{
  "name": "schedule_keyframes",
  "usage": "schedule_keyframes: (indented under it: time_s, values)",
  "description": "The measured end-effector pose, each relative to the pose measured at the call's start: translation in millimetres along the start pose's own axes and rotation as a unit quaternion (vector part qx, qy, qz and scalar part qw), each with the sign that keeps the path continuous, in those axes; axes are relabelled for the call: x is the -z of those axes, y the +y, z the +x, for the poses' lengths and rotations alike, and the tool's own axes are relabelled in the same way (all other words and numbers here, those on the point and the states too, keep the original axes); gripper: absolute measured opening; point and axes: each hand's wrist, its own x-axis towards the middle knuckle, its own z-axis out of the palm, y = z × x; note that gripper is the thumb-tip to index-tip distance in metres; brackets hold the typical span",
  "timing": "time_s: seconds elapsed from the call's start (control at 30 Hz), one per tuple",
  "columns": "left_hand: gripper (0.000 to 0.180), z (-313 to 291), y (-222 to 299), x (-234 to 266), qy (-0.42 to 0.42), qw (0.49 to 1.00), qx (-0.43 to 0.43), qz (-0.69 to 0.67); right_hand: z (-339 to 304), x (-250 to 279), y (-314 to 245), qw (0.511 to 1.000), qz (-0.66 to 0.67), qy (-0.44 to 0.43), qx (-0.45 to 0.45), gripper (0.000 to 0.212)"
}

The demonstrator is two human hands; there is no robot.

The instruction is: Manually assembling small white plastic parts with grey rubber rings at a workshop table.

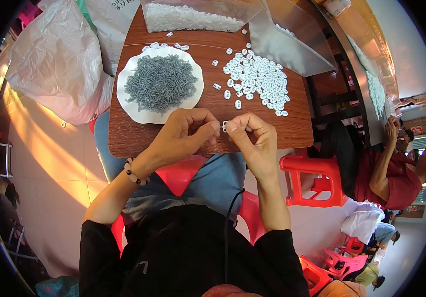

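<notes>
We judge the step in hand to be close fingertip work on one small white piece (225, 125), perhaps fitting a grey part to it. The white piece sits just above the near edge of the desk (294, 131), between the two hands. We see the right grip (257, 143) pinching it between thumb and forefinger. The left grip (188, 134) has its thumb and forefinger drawn together right beside the piece; we cannot tell whether they grasp anything.

Beyond the left grip, we find a heap of slim grey parts (161, 83) on a white scalloped plate (124, 94). Loose white oval pieces (257, 79) are spread on the desk to the right of it, and more lie in the clear bin (193, 19) at the far side. In our judgement, the next move calls for a steady right pinch and fine alignment by the left fingertips, with only light pressure.

As for writing, we make out dark printed characters on a whitish sack (105, 24) at the upper left, partly cut off. The white oval pieces show dark marks too small for us to read, and the black shirt (188, 247) bears a small pale mark.
</notes>
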Motion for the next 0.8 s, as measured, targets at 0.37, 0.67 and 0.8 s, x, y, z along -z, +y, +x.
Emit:
schedule_keyframes:
  time_s: [0.37, 0.67, 0.8]
  values:
    - [0.019, -1.5, 3.2, -1.1, -0.001, 1.0, 0.01, 0.003, -2.2, -1.0, 4.6, 1.0, -0.005, 0.001, -0.001, 0.014]
    - [0.02, -2.3, 4.6, -2.2, -0.002, 1.0, 0.022, 0.003, -3.0, -2.7, 7.3, 0.999, -0.027, 0.015, 0.023, 0.013]
    - [0.019, -2.1, -0.4, -2.0, -0.003, 1.0, 0.009, -0.004, -2.8, -2.6, 7.5, 0.999, -0.024, 0.014, 0.022, 0.013]
